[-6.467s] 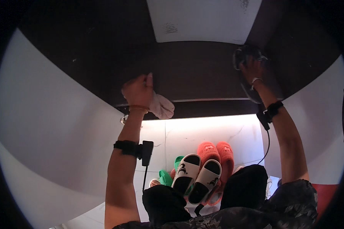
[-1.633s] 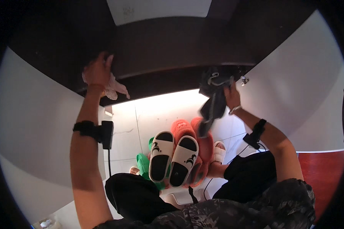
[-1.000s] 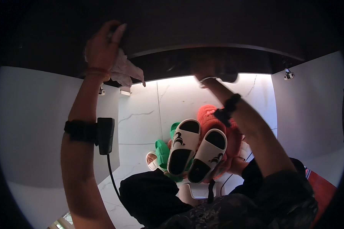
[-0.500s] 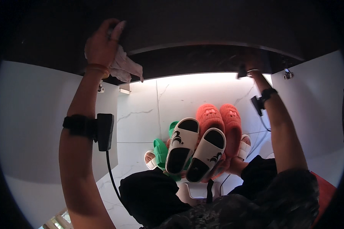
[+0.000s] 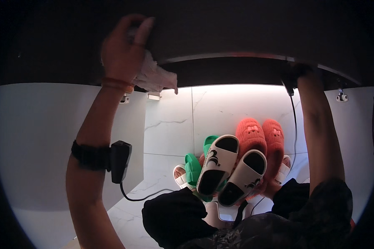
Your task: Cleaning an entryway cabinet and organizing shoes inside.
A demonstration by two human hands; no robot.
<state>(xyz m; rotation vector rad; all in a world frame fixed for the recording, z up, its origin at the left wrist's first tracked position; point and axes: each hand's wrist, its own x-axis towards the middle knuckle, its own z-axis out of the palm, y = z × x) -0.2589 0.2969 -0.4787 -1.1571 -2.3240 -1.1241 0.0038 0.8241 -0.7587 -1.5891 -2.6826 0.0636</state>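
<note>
My left hand (image 5: 124, 54) is closed round a pale, crumpled cloth (image 5: 156, 76), and part of it hangs below the wrist. That hand is at the dark shelf surface (image 5: 220, 33), upper left. On the right, my forearm (image 5: 318, 112) reaches up into the dark gap under the shelf's pale edge (image 5: 228, 54); the fingers of my right hand are hidden there. Below, between my knees, is a pile of slippers: white slides with black footbeds (image 5: 218, 164), fuzzy coral slippers (image 5: 251, 135) and green slippers (image 5: 192, 170). Neither hand touches them.
White cabinet doors (image 5: 70, 137) stand open on both sides, with metal hinges (image 5: 341, 96) near the shelf. The floor is white marbled tile (image 5: 166, 128). A black device (image 5: 121, 162) is strapped to my left forearm, trailing a cable. My feet wear white sandals (image 5: 180, 175).
My left hand has moved slightly right and up with the cloth. The right arm has reached further in under the shelf. The whole view has shifted, so the slippers appear further right.
</note>
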